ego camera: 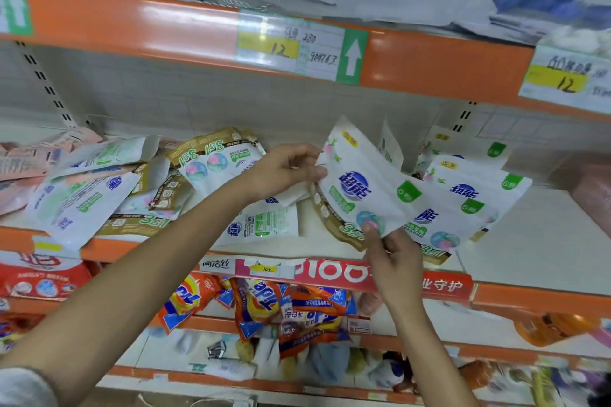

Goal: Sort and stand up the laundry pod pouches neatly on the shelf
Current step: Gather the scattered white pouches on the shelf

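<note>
Hands share one white flat plastic laundry pod pouch with a blue logo (358,188): our left hand (281,172) pinches its upper edge, our right hand (391,256) its lower corner, tilting it toward upright pouches right of us on the white shelf (529,241).

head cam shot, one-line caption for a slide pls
Both hands, left hand and right hand, hold a white pouch above the shelf.

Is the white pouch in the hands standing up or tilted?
Tilted. The white pouch leans left, pinched by the left hand and right hand, not yet standing on the shelf.
</note>
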A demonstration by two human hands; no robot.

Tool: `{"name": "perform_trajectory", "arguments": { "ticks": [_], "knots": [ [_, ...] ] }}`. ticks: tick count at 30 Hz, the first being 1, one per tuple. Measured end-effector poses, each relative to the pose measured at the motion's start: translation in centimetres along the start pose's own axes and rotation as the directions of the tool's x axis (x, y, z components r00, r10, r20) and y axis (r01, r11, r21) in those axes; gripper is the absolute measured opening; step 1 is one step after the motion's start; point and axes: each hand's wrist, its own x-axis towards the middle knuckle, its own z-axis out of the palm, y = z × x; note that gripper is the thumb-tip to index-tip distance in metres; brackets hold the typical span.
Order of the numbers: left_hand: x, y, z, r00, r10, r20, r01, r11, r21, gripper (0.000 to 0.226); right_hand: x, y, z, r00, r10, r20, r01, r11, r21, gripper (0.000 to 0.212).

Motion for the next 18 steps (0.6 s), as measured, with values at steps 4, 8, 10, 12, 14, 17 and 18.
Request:
{"name": "perform_trajectory", "arguments": {
  "ticks": [4,8,10,12,14,17,18],
  "knots": [
    [0.1,-1.2,-0.3,0.982,0.112,-0.154,-0.033,0.898,0.439,0.030,-0.3,1.0,-1.3,0.995,0.009,-0.101,-0.012,0.999,-0.031,0.037],
    [-0.4,-3.4,-0.2,0.989,-0.082,-0.121,0.146,0.633,0.760,0.069,-0.5,2.1,-1.4,0.995,0.022,-0.101,-0.037,0.989,-0.144,0.040],
    [-0.7,-4.2,0.1,0.982,-0.151,-0.110,0.177,0.551,0.816,0.078,-0.8,2.7,-1.1,0.996,0.029,-0.080,-0.043,0.983,-0.181,0.033],
    [-1.1,-4.6,0.3,0.977,-0.176,-0.119,0.194,0.509,0.839,0.080,-0.9,3.1,-0.8,0.997,0.030,-0.071,-0.044,0.979,-0.201,0.022],
    [-1.3,-4.8,0.3,0.974,-0.178,-0.138,0.210,0.492,0.845,0.071,-0.6,3.1,-0.5,0.997,0.026,-0.070,-0.041,0.974,-0.222,0.021],
    [-1.5,-4.7,-0.2,0.981,-0.122,-0.154,0.194,0.476,0.858,0.038,0.0,2.9,-0.4,0.999,0.012,-0.053,-0.024,0.972,-0.232,0.020],
    [-1.7,-4.6,-0.4,0.981,-0.100,-0.168,0.195,0.483,0.854,0.028,0.2,3.0,-0.3,0.999,0.005,-0.042,-0.015,0.971,-0.239,0.021]
  ]
}}
